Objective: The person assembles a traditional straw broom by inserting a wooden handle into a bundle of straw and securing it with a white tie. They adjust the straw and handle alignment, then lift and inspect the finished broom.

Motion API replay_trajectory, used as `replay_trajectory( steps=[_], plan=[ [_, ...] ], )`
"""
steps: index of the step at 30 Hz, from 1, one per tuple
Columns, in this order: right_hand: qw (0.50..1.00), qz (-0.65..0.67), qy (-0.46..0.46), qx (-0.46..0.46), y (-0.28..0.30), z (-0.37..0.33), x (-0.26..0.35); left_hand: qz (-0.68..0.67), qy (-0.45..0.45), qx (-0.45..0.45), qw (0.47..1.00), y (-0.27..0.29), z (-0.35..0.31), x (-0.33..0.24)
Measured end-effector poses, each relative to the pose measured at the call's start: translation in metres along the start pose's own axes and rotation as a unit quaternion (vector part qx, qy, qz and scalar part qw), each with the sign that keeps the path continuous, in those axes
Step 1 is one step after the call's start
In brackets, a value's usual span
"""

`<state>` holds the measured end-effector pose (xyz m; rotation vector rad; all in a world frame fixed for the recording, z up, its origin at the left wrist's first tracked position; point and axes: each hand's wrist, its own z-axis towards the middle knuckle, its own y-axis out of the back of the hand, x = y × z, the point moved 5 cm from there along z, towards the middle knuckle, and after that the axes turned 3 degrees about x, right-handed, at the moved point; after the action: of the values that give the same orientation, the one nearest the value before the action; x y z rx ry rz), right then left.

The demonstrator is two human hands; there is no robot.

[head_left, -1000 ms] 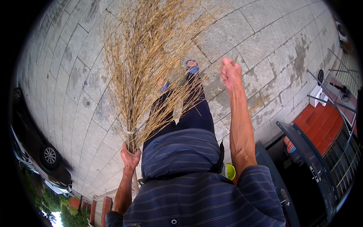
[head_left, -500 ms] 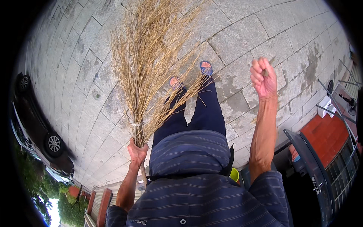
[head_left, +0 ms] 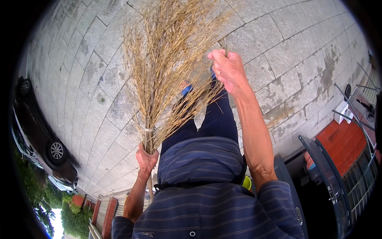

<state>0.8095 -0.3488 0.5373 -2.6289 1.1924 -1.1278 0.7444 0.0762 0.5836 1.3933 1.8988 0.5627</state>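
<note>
Two closed hands, left hand [head_left: 146, 159] gripping broom [head_left: 167, 71] neck, right hand [head_left: 227, 67] pinching brittle twigs [head_left: 207, 93]: risk of snapping.

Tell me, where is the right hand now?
In the head view, the right hand is raised at upper centre, pinching the right edge of the straw broom above the stone pavement.

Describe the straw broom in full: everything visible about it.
The straw broom is a bundle of dry, tan, twiggy stalks, bound tight with a thin tie low down and fanning wide toward the grey stone paving. It is held up in front of the person, bristles pointing away. The left hand grips the bound neck just under the tie, with a short stick handle showing below it. The right hand is closed on a few outer stalks at the fan's right edge. The bristles look brittle and uneven.
</note>
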Motion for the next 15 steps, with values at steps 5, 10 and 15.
replay_trajectory(
  steps=[5, 10, 15],
  plan=[
    [0.985, -0.044, 0.015, -0.164, 0.017, 0.017, -0.014, 0.003, -0.009, 0.012, 1.000, -0.002, 0.001, -0.006],
    [0.990, 0.061, 0.004, -0.126, 0.025, 0.028, -0.016, -0.047, -0.031, 0.007, 0.998, -0.003, 0.000, -0.010],
    [0.990, 0.086, 0.034, -0.109, 0.028, 0.035, -0.012, -0.031, -0.043, 0.004, 0.999, -0.002, 0.001, -0.011]
  ],
)
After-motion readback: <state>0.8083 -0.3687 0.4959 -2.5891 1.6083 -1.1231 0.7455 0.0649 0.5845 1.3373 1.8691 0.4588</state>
